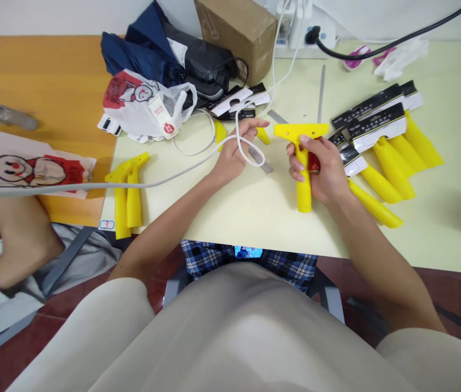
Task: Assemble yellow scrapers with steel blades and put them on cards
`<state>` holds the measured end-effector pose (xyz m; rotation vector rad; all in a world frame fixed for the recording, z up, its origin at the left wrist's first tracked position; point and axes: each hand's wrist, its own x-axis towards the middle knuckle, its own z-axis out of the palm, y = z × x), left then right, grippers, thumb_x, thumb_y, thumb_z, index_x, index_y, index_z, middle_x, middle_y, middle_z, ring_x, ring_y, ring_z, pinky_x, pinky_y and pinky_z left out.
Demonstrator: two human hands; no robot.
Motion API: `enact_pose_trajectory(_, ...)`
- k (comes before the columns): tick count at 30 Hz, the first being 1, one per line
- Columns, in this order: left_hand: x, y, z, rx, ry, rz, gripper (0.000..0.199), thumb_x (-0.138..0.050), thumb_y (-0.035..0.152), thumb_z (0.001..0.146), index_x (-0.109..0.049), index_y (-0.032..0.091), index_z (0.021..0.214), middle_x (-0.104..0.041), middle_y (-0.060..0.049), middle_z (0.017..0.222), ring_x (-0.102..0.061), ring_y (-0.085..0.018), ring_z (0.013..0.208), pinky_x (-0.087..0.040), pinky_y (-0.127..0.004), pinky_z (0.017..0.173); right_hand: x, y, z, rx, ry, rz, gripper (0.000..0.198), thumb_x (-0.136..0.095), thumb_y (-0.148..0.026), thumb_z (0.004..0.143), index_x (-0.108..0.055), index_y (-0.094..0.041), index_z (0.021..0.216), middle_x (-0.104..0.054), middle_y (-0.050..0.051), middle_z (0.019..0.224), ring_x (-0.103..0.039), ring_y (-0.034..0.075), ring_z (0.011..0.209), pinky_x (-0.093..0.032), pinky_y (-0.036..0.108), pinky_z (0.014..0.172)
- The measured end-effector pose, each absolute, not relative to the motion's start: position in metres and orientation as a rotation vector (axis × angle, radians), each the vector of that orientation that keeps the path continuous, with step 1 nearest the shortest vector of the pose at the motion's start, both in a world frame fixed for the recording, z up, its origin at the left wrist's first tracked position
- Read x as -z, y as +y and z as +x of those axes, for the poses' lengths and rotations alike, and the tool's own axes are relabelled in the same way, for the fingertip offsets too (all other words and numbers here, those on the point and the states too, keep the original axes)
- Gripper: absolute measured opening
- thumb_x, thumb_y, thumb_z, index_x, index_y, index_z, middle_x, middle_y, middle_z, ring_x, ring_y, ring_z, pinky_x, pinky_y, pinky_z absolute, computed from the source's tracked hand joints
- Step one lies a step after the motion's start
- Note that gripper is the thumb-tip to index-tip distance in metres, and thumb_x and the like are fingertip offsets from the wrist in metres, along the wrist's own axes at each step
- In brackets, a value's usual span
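Observation:
My right hand (328, 169) is closed around the handle of a yellow T-shaped scraper (303, 188), whose wide head points away from me. Part of a shiny red object (314, 162) shows between that palm and the handle; its kind is unclear. My left hand (234, 149) is over the table with its index finger stretched out, near a small yellow piece (263, 136). Nothing shows in its fingers. A loop of white cable (250, 161) passes in front of it. A thin metal strip (264, 165) lies beside the left hand. Two yellow scrapers (133, 198) lie left of my left forearm.
Several yellow scrapers (396, 163) with black-and-white cards (380, 128) lie at the right. More metal strips (321, 95) lie ahead. A plastic bag (132, 103), a dark umbrella (144, 54), a cardboard box (241, 32) and a power strip (320, 32) stand behind. Another person's arm (26, 234) is at left.

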<state>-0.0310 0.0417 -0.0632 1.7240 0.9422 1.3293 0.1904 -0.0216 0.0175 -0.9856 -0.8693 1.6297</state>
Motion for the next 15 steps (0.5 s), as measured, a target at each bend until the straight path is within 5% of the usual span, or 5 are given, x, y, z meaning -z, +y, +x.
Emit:
enact_pose_trajectory(8,0.074,0.060,-0.039,-1.286,0.961,1.757,0.049,-0.073,0.075,0.102,-0.073,0.028,0.118,-0.081,-0.006,0.094,-0.075,-0.022,0.080,-0.057,-0.037,0.070,-0.018,-0.011,0.203,-1.447,-0.775,-0.971,0.045,-0.092,-0.046,0.086,-0.056,-0.021,0.090,-0.068,0.003,0.094,-0.042,0.007,0.060,-0.031,0.022,0.044)
enact_pose_trajectory(15,0.054,0.044,-0.033,-1.077,0.964,2.048,0.026,-0.078,0.050,0.105,-0.080,0.024,0.100,-0.080,-0.008,0.098,-0.076,-0.025,0.098,-0.061,-0.043,0.095,-0.008,-0.008,0.203,-1.566,-0.850,-0.953,0.056,-0.099,-0.050,0.077,-0.057,-0.021,0.098,-0.072,0.004,0.095,-0.048,0.008,0.060,-0.038,0.021,0.042)
